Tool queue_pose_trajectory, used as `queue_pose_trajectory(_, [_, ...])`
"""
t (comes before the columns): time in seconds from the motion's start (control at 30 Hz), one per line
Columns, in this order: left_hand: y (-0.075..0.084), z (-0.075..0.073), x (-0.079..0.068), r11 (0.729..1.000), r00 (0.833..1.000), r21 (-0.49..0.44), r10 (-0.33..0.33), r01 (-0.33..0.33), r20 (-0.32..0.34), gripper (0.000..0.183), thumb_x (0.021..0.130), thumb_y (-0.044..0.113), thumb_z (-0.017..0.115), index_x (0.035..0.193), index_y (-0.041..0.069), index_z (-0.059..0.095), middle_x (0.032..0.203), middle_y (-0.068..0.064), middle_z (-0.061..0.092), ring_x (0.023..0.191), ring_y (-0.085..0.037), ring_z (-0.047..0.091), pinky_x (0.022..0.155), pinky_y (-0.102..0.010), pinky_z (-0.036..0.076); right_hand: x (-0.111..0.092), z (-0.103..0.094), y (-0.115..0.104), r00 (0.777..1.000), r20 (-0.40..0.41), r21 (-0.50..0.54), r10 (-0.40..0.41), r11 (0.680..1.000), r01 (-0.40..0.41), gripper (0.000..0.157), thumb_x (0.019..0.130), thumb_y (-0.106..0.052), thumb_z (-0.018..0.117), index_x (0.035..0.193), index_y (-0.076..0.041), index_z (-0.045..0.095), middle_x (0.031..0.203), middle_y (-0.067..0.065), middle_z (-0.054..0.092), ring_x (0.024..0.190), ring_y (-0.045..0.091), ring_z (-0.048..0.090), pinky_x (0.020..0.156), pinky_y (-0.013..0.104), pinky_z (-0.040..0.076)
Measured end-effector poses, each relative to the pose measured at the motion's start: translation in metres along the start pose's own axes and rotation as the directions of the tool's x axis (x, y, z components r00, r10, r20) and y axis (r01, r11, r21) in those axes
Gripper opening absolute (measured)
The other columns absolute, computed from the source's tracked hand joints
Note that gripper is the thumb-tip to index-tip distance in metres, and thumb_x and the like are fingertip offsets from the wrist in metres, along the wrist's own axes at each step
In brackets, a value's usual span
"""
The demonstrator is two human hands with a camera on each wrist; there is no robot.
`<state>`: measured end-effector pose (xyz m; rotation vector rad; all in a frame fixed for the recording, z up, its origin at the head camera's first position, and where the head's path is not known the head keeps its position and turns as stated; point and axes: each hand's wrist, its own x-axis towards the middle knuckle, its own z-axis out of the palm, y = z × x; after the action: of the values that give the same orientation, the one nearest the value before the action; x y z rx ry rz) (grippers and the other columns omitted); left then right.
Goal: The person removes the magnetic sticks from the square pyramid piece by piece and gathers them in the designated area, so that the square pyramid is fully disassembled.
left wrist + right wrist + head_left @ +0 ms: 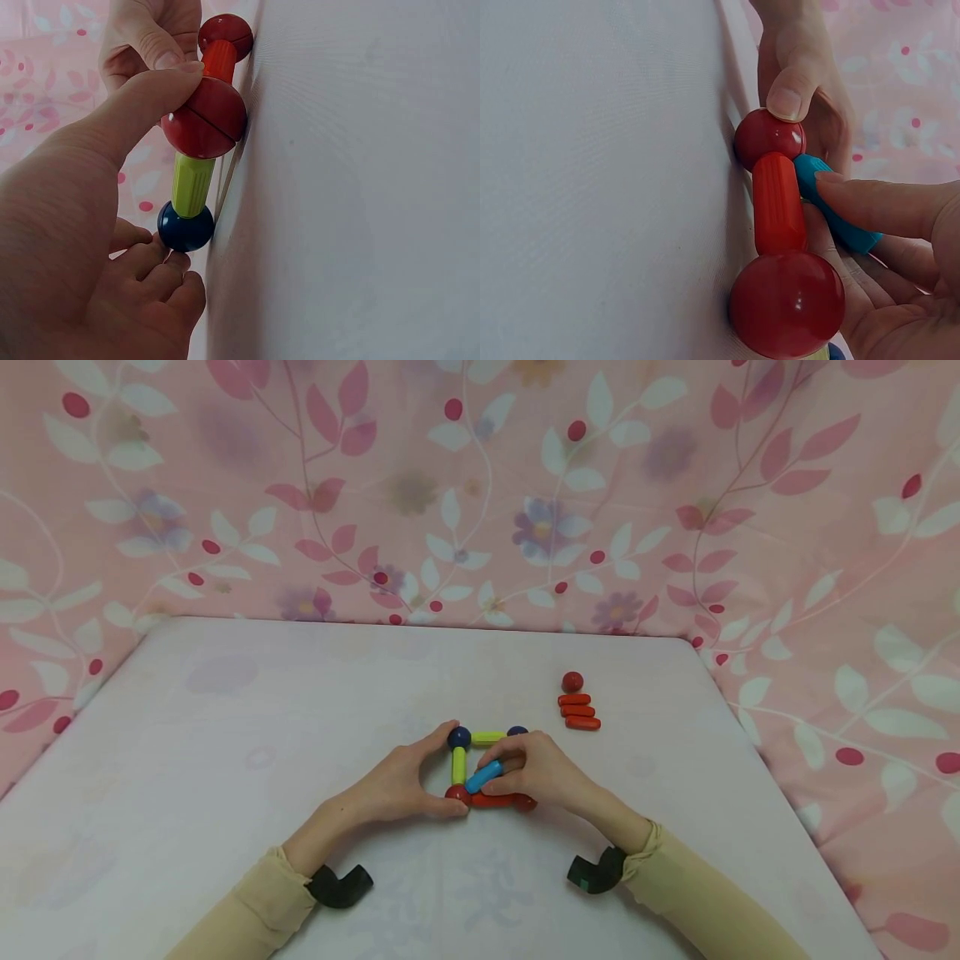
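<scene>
Ball-and-rod magnetic building pieces form a frame on the table. Its left side is a yellow-green rod [458, 766] between a navy ball [459, 737] and a red ball [206, 118]. My left hand [397, 781] grips that side, thumb on the red ball, fingers by the navy one. A blue rod [832, 202] is pinched between the thumb and fingers of my right hand [551, 768]; it slants, one end against the left red ball. Along the front, an orange-red rod [778, 202] joins another red ball [787, 306]. My right hand hides the frame's right side.
Beyond the frame to the right, a loose red ball [573, 681] and three orange-red rods [577, 712] lie in a column. A white cloth covers the table [300, 693]. Floral pink fabric [480, 485] hangs behind it. Each wrist wears a black curved piece [341, 887].
</scene>
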<state>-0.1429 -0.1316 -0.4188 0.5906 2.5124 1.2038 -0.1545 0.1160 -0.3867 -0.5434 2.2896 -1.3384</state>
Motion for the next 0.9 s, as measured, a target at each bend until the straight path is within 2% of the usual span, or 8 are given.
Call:
queue_pose_trajectory(0.53, [0.0013, 0.0001, 0.0, 1.0, 1.0, 0.003, -0.01, 0.01, 0.001, 0.112, 0.071, 0.055, 0.085, 0.16, 0.025, 0.024, 0.163, 0.006, 0.029, 0.151, -0.019, 0.025, 0.119, -0.053, 0.029, -0.0027, 0.0016, 0.0027, 0.999, -0.047, 0.016, 0.003, 1.0, -0.002, 0.02, 0.082, -0.015, 0.083, 0.1, -0.012, 0.076, 0.098, 0.003, 0.073, 0.089, 0.016, 0.074, 0.082, 0.028, 0.06])
queue_pose_trajectory(0.67, [0.001, 0.0004, 0.0, 1.0, 1.0, 0.006, -0.007, 0.007, 0.003, 0.112, 0.071, 0.055, 0.085, 0.16, 0.025, 0.024, 0.163, 0.006, 0.03, 0.151, -0.02, 0.026, 0.118, -0.054, 0.03, -0.0032, -0.0009, 0.0056, 0.997, -0.08, 0.039, 0.021, 0.999, -0.018, 0.023, 0.082, -0.019, 0.083, 0.103, -0.013, 0.076, 0.097, 0.002, 0.075, 0.089, 0.015, 0.074, 0.083, 0.028, 0.059])
queue_pose_trajectory(0.9, [0.0015, 0.0004, -0.0003, 1.0, 1.0, 0.005, -0.009, 0.009, 0.001, 0.112, 0.071, 0.057, 0.085, 0.16, 0.025, 0.025, 0.162, 0.006, 0.031, 0.151, -0.022, 0.027, 0.116, -0.057, 0.033, -0.0051, -0.0069, 0.0067, 0.996, -0.08, 0.082, 0.029, 0.996, -0.022, 0.026, 0.084, -0.019, 0.082, 0.107, -0.011, 0.074, 0.096, 0.005, 0.076, 0.091, 0.018, 0.075, 0.086, 0.029, 0.059])
